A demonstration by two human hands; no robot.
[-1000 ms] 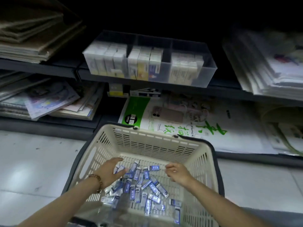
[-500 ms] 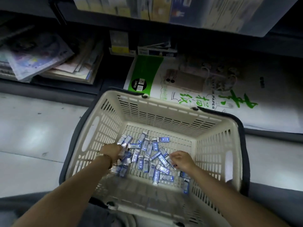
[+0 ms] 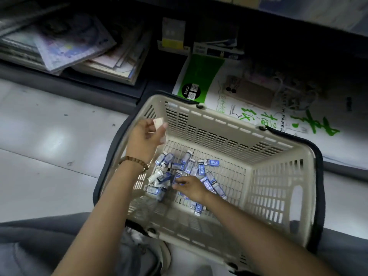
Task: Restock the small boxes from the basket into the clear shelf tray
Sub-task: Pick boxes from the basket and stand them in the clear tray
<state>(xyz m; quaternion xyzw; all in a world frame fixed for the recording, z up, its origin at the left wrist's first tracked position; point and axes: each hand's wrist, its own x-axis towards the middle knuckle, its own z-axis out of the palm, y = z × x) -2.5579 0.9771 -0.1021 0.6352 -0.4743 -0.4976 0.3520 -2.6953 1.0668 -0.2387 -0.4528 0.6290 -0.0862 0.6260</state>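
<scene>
Stacked magazines (image 3: 65, 44) on low shelf, green-printed paper pack (image 3: 249, 96), tiled floor (image 3: 49, 152)

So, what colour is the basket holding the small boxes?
The basket is beige, clearest in the head view.

Cut off by the top edge: the clear tray (image 3: 318, 14), with only a blurred strip of its front showing. Too small and smeared to read: the print on the blue boxes (image 3: 209, 162). Half hidden in the left hand (image 3: 146, 136): a white box (image 3: 158, 122), blurred, perhaps more than one. Buried under the right hand (image 3: 192, 189): part of the heap. Cannot tell whether pinching a box or only touching.
</scene>
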